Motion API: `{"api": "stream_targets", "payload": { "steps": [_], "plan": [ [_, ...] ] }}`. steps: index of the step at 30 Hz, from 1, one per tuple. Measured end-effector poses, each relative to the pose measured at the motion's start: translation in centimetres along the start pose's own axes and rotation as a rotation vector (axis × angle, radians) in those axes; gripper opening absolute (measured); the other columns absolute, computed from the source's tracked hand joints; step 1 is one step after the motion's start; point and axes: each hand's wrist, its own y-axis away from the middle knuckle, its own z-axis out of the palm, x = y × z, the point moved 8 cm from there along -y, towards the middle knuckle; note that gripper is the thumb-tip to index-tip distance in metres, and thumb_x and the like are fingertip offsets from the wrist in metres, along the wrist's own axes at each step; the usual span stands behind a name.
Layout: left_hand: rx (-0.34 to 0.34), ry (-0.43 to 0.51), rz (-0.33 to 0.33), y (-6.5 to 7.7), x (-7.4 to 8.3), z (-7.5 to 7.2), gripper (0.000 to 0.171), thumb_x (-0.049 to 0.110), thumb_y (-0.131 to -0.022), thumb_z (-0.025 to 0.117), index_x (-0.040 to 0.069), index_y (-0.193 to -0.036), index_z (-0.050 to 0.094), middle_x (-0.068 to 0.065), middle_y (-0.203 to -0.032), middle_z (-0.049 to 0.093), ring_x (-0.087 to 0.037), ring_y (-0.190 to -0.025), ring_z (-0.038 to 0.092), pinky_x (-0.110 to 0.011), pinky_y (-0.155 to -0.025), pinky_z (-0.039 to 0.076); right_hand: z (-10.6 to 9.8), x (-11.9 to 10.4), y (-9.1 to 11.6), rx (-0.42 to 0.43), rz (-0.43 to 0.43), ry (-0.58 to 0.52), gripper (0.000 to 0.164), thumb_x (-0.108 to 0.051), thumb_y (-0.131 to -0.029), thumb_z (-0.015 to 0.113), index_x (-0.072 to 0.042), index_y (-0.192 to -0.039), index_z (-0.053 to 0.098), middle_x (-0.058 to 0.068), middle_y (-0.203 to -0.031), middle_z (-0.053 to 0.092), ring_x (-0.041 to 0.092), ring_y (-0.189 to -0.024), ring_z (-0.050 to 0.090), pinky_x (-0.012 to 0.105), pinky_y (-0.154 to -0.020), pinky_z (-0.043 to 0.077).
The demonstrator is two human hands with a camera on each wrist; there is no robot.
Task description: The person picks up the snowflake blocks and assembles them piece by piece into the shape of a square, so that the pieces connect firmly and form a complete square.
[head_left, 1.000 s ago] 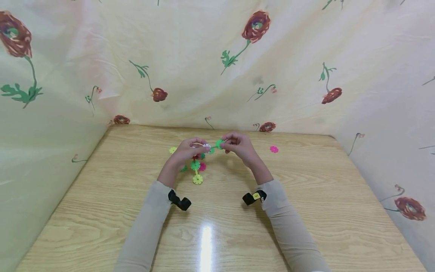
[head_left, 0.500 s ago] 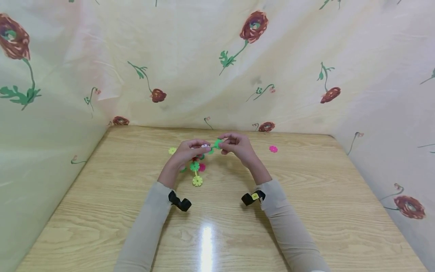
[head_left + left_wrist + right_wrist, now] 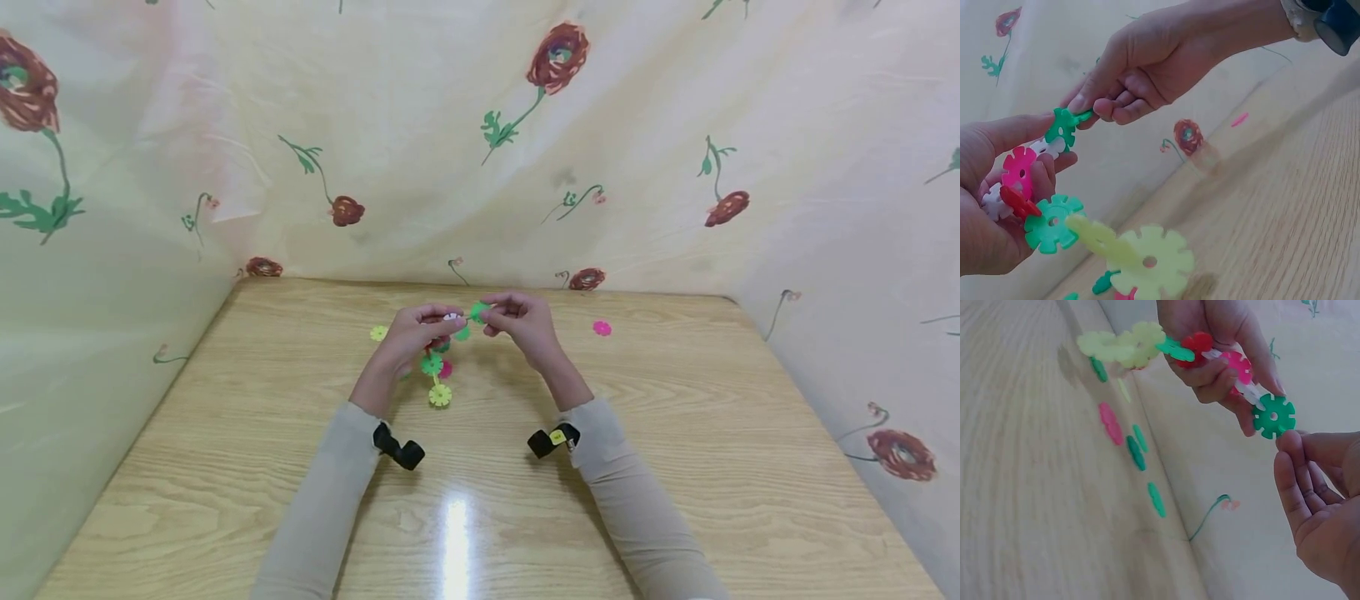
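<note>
Chain (image 3: 1050,234) of notched, flower-shaped plastic discs, and it's up in the air between both hands, above the desk (image 3: 675,467)! Here's the running order from the right wrist view: green disc (image 3: 1266,428) at the head, then white disc (image 3: 1249,395), pink disc (image 3: 1237,362), a second white, red disc (image 3: 1199,344), another green, and two pale yellow discs (image 3: 1138,344) bringing up the tail. Left hand (image 3: 405,340) has the firm hold, fingers curled around the middle of the chain, thumb stretched along toward the head. Right hand (image 3: 531,325) meets it there, thumb and fingers pinching the leading green at its rim; whether a second green piece sits in that pinch, nobody can tell from here. The tail slants out below the left hand, yellow end nearest the person. Down on the desk, loose pieces: a yellow piece (image 3: 378,332) out left of the left hand, a green piece (image 3: 462,333) between the hands, a pink piece (image 3: 446,369) just beside the tail, and a lone magenta piece (image 3: 602,328) well apart on the right. Black wrist cameras (image 3: 408,454) on both arms, pale sleeves (image 3: 311,512) behind them, and a flower-printed curtain (image 3: 420,117) walls the desk in.
</note>
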Motion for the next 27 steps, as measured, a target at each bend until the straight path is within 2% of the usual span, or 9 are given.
{"api": "stream_targets", "payload": {
  "steps": [6, 10, 14, 19, 22, 27],
  "plan": [
    [-0.008, -0.002, 0.003, 0.3, 0.6, 0.0, 0.036, 0.029, -0.091, 0.079, 0.008, -0.119, 0.072, 0.004, -0.086, 0.065, -0.019, -0.077, 0.056, -0.028, -0.064, 0.042, 0.2, -1.0, 0.0, -0.031, -0.034, 0.017, 0.026, -0.001, -0.093, 0.072, 0.012, -0.115, 0.068, -0.002, -0.078, 0.071, 0.009, -0.064, 0.068, 0.025, -0.067, 0.060],
    [-0.028, -0.014, -0.011, 0.4, 0.7, 0.0, 0.035, 0.029, -0.091, 0.079, 0.009, -0.119, 0.072, 0.004, -0.089, 0.066, -0.021, -0.081, 0.059, -0.028, -0.068, 0.045, 0.2, -0.9, 0.0, -0.056, -0.026, 0.008, 0.027, 0.000, -0.093, 0.072, 0.012, -0.116, 0.067, 0.000, -0.079, 0.071, 0.010, -0.064, 0.068, 0.025, -0.067, 0.060],
    [-0.054, -0.038, -0.038, 0.5, 0.5, 0.1, 0.034, 0.029, -0.092, 0.078, 0.011, -0.120, 0.072, -0.001, -0.100, 0.069, -0.024, -0.090, 0.063, -0.031, -0.077, 0.051, 0.2, -0.4, -0.1, -0.064, 0.018, 0.017, 0.028, 0.000, -0.093, 0.071, 0.011, -0.118, 0.067, -0.001, -0.079, 0.071, 0.010, -0.065, 0.068, 0.025, -0.069, 0.061],
    [-0.126, -0.085, -0.042, 0.5, 0.1, 0.4, 0.035, 0.029, -0.096, 0.073, 0.012, -0.126, 0.068, -0.013, -0.122, 0.068, -0.034, -0.105, 0.063, -0.036, -0.085, 0.055, 0.5, 0.3, 0.0, -0.075, 0.065, 0.040, 0.028, -0.001, -0.093, 0.071, 0.009, -0.119, 0.067, -0.003, -0.078, 0.072, 0.011, -0.065, 0.069, 0.029, -0.071, 0.061],
    [-0.166, -0.132, -0.028, 0.6, -0.1, 0.7, 0.037, 0.031, -0.098, 0.070, 0.013, -0.130, 0.067, -0.011, -0.124, 0.068, -0.039, -0.113, 0.060, -0.036, -0.086, 0.055, 0.8, 0.5, 0.1, -0.094, 0.074, 0.058, 0.027, -0.002, -0.094, 0.070, 0.008, -0.119, 0.067, -0.003, -0.078, 0.072, 0.012, -0.066, 0.069, 0.036, -0.075, 0.062],
    [-0.205, -0.193, 0.007, 0.6, -0.2, 1.0, 0.037, 0.032, -0.100, 0.066, 0.013, -0.132, 0.066, -0.005, -0.117, 0.069, -0.042, -0.117, 0.058, -0.031, -0.083, 0.055, 1.0, 0.6, 0.2, -0.128, 0.095, 0.102, 0.026, -0.005, -0.097, 0.069, 0.006, -0.120, 0.067, -0.002, -0.081, 0.071, 0.013, -0.070, 0.069, 0.054, -0.086, 0.059]
  ]
}}
